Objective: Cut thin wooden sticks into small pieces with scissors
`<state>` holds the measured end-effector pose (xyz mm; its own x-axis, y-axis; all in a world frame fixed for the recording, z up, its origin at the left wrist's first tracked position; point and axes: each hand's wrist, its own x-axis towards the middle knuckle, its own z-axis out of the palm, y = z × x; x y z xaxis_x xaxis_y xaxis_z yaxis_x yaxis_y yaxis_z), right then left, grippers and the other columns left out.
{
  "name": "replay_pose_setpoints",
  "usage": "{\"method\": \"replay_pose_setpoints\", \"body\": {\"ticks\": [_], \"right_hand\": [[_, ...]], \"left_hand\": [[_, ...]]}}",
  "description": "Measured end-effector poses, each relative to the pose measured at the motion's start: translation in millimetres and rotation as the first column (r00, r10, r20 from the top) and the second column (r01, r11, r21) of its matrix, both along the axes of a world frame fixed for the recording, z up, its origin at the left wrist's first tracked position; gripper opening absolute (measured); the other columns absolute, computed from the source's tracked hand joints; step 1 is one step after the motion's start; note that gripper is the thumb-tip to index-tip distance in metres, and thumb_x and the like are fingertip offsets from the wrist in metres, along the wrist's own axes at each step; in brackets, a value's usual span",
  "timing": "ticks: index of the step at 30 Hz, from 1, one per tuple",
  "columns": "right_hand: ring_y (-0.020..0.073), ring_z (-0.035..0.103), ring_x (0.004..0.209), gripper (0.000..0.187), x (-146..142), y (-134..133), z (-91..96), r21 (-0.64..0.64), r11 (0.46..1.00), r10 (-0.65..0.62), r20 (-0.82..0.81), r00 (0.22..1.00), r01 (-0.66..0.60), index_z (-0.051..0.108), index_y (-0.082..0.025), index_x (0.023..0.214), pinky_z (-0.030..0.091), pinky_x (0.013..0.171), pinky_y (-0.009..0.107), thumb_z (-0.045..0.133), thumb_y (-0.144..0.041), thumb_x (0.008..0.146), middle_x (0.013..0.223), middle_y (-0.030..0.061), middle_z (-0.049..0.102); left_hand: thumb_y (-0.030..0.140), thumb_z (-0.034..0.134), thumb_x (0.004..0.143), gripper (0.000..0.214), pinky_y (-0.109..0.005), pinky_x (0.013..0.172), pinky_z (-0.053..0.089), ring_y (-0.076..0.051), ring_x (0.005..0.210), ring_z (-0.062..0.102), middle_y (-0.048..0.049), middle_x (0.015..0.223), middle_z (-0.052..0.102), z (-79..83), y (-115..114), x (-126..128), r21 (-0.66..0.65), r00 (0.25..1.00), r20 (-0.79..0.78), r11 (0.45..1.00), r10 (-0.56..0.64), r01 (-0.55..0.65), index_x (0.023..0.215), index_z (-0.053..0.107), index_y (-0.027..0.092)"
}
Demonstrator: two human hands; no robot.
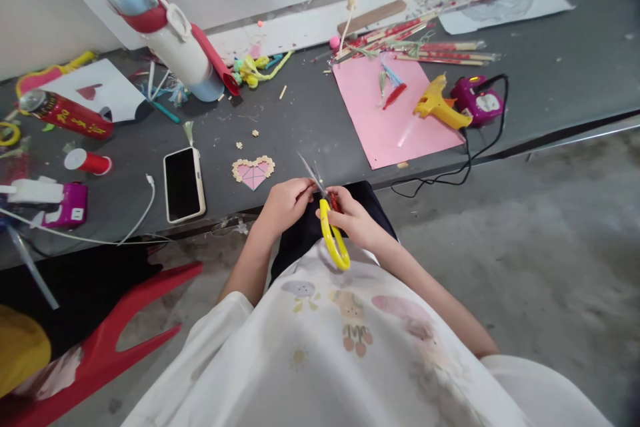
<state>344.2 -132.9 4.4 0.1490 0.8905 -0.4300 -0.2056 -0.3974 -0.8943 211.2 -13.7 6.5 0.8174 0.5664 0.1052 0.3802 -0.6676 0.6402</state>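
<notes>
My right hand [353,217] is closed around a pair of scissors [334,240] with yellow handles, their slightly parted blades pointing up and left past the table edge. Something small and red shows by its fingers. Close to the blades is my left hand [293,203], its fingers pinched together over my lap; whatever they hold is too small to make out. Just beyond the left hand, a pink heart-shaped piece [253,175] lies flat on the table, its upper edge lined with small pale pieces. Two small pale clusters [255,133] lie behind it.
A phone [184,185], red thread spool [88,162], red can [65,113] and tall bottle [175,40] occupy the left side. On the right, a yellow glue gun [440,103] rests on pink paper [367,127], its black cord hanging over the table edge. Red-wrapped sticks [440,55] lie behind.
</notes>
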Motion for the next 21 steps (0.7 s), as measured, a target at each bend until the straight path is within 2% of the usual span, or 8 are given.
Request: {"method": "replay_pose_setpoints", "body": {"ticks": [21], "right_hand": [[0.0124,0.052,0.073,0.044,-1.4,-0.1,-5.6,0.013,1.000,-0.009,-0.043,0.999,0.009,0.046,-0.022,0.111,0.042,0.067,0.026,0.066,-0.027,0.073,0.085,-0.0025,0.056]], "left_hand": [[0.030,0.042,0.093,0.028,-0.025,0.071,0.046,-0.014,0.073,0.062,-0.0042,0.080,0.069,0.6,-0.2,-1.2,-0.010,0.999,-0.032,0.999,0.032,-0.032,0.093,0.066,0.017]]}}
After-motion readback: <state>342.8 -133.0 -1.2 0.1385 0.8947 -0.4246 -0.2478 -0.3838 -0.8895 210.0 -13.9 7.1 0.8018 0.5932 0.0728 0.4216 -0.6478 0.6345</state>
